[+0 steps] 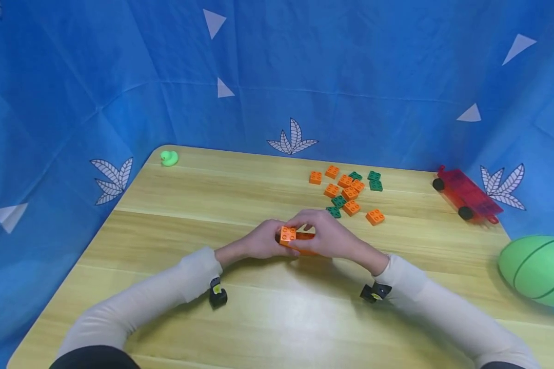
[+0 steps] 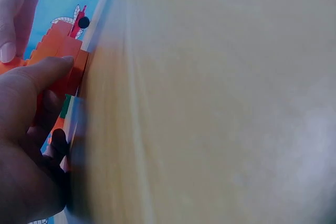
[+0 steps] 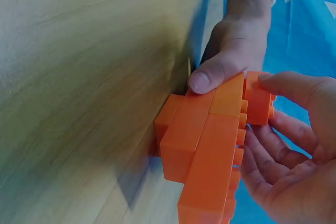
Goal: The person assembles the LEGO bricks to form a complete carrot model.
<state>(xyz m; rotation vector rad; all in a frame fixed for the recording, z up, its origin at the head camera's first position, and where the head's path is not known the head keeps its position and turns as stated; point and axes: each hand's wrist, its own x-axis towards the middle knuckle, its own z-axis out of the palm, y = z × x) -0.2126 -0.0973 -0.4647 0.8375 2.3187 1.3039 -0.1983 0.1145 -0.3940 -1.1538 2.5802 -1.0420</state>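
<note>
An orange brick stack (image 1: 296,241) was held on the wooden table (image 1: 212,205), near its middle, directly between the two hands. Its long axis was seen to run roughly left to right across the person's front, with the left end nearer the left hand (image 1: 260,242) and the rest covered by the right hand (image 1: 328,237). In the right wrist view the stack (image 3: 210,150) appeared as several long orange bricks stepped one upon another, resting on the table. The left hand's thumb (image 3: 210,77) was pressed on an upper brick and its fingers were curled round the end. The right hand's fingers (image 3: 294,90) were curled about a small orange brick (image 3: 258,98) at the top of the stack, so both hands were closed on the bricks and neither was nearer than the other. A loose heap of orange and green bricks (image 1: 348,192) lay further off, beyond the right hand and well apart from the stack. No brand, label or writing could be read in any view.
</note>
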